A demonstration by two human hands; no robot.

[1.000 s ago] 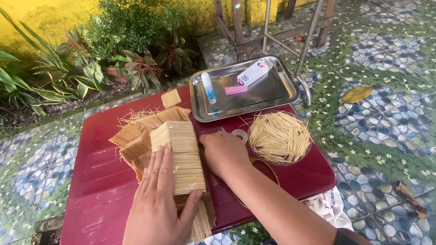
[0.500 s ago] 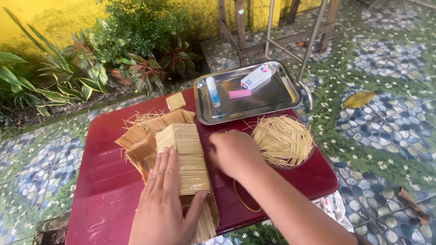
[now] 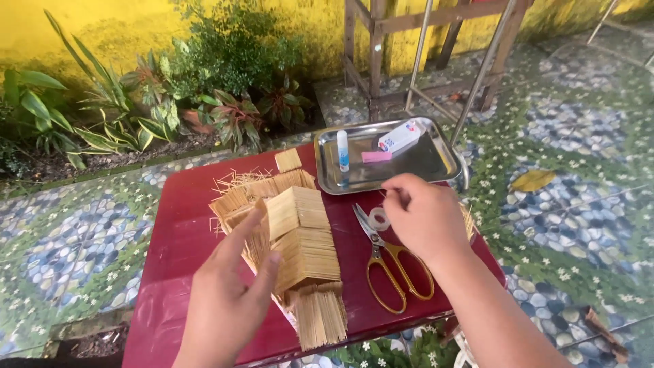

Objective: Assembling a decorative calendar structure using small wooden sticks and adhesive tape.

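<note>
A small white rectangular carton with red and blue printing (image 3: 400, 136) is seen lying inside the shiny steel tray (image 3: 436, 167), resting partly on a flat pink packet (image 3: 376, 157).

- the left hand (image 3: 228, 300) is laid against the left side of the stick model (image 3: 300, 252), fingers extended, thumb pressed on it.
- the right hand (image 3: 426, 218) is held just right of the stick model, fingers curled inward, forearm extended.

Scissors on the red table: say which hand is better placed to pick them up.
Right, probably. The right hand hovers just above the gold-handled scissors, almost over the blades. The left hand is across the table, fingers pressed on the stick model, so using it would mean letting go.
</note>
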